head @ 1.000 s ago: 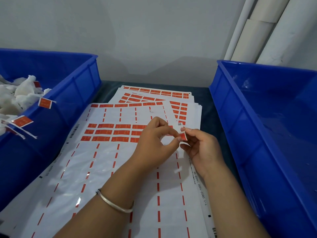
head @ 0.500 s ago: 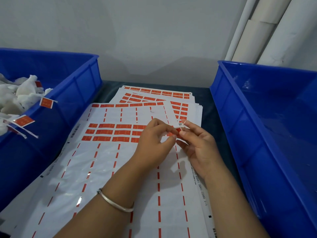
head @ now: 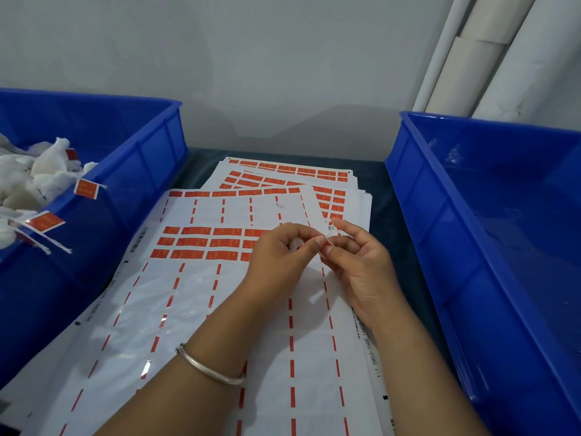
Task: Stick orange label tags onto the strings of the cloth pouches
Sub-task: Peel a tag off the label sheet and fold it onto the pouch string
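Basically both hands meet over the label sheet (head: 201, 297): left hand (head: 279, 256) and right hand (head: 361, 262) pinch one small label tag (head: 330, 229), probably folding it; tagged pouches (head: 34, 177) wait in the left bin (head: 151, 146).

Two bare forearms reaching forward from the lower edge, converging toward the centre. Left hand (head: 276, 256) seen from the back, fingers curled inward, thumb and forefinger tips pinched together at the right. Thin silver bangle (head: 207, 368) around the left wrist. Right hand (head: 361, 262) palm turned partly up, fingers (head: 344, 226) loosely bent, fingertips meeting those of the left hand in a shared pinch.
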A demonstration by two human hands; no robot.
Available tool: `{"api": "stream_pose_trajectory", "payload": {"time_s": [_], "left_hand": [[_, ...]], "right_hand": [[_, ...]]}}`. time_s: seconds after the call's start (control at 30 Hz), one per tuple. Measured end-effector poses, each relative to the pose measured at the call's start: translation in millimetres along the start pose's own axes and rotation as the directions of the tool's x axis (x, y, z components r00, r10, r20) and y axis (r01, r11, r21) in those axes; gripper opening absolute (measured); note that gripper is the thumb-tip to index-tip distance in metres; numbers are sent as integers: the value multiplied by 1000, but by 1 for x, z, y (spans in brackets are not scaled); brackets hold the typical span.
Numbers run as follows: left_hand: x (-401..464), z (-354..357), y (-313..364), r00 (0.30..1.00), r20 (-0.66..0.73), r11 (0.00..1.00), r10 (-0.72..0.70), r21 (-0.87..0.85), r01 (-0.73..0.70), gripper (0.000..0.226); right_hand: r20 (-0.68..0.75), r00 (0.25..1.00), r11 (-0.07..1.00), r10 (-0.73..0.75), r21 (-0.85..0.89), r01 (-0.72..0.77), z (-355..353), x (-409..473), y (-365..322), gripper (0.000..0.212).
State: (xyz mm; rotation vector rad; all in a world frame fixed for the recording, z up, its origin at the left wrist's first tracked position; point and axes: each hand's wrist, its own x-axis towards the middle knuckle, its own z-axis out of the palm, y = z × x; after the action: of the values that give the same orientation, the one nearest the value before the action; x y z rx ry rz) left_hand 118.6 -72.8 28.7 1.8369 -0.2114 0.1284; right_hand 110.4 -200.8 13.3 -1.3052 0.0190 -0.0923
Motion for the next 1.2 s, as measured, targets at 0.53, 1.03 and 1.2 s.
{"api": "stream_pose_trajectory", "payload": {"time_s": [0.53,1.03,1.2], "left_hand": [[4,2,-12,992,35,992,-122,-20,123,15],[11,-14,9,981,-186,924,-53,364,119,17],[2,-57,38,956,-286,961,-61,241,134,17]], "right_hand": [[-127,992,998,-5,65,13,-2,4,15,25],[-162,986,976,-43,-219,7,3,-2,15,21],[-135,991,956,-18,-292,-22,9,-5,15,11]]}}
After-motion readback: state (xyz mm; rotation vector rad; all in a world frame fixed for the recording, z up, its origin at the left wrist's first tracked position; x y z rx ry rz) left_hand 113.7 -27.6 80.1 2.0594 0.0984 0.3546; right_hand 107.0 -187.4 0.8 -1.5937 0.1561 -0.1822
